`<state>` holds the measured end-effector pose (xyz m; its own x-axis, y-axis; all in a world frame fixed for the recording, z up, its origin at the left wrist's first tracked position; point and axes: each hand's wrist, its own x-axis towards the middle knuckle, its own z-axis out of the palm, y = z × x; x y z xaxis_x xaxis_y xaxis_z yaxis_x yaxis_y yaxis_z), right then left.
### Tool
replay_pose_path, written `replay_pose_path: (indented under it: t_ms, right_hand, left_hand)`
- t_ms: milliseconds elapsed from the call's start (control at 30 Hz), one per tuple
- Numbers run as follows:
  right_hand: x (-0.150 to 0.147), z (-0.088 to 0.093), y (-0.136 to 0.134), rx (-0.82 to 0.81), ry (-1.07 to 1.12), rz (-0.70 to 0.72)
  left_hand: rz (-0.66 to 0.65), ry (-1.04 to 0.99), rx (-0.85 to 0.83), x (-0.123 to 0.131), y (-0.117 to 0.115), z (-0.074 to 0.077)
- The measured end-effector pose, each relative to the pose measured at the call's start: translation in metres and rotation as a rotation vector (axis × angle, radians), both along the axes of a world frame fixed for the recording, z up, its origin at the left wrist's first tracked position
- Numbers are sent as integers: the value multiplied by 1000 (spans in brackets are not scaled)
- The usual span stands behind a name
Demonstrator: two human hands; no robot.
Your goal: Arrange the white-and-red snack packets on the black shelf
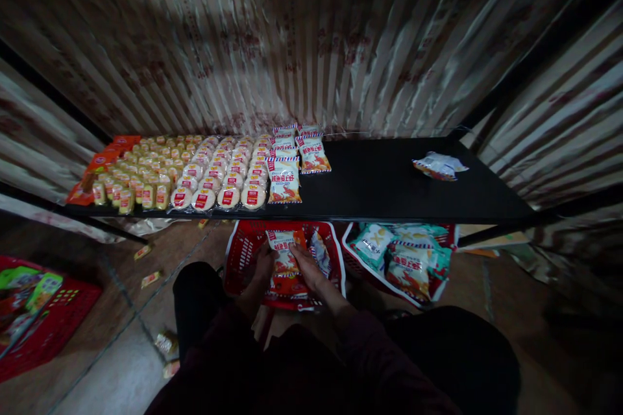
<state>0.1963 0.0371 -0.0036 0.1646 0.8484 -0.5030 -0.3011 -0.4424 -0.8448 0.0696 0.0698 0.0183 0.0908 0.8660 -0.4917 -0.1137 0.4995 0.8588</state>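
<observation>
Both my hands reach down into a red basket [241, 256] on the floor below a black shelf [389, 185]. My left hand [263, 267] and my right hand [305, 266] are closed on the sides of a snack packet [283, 253] with a red and white striped edge. Under it lie more packets, some orange [287, 285]. On the shelf above, rows of the same striped packets [285, 185] sit beside several rows of small round white packets [219, 172] and yellow ones [141, 175].
A second red basket [450, 233] with green and striped packets stands to the right under the shelf. A lone packet [439, 166] lies on the shelf's right part. Another red basket [53, 324] is at the left. Loose small packets [150, 279] lie on the floor.
</observation>
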Motion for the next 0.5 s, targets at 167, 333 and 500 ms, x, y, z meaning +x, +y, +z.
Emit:
replay_pose_path:
  t_ms: [167, 333, 500]
  right_hand:
    - [3, 12, -6, 38, 142, -9]
    - [7, 21, -9, 69, 116, -34]
    - [14, 22, -9, 64, 124, -83]
  left_hand:
    - [-143, -16, 43, 3, -4, 9]
    - [-140, 52, 137, 10, -7, 7]
    - [-190, 20, 134, 13, -5, 5]
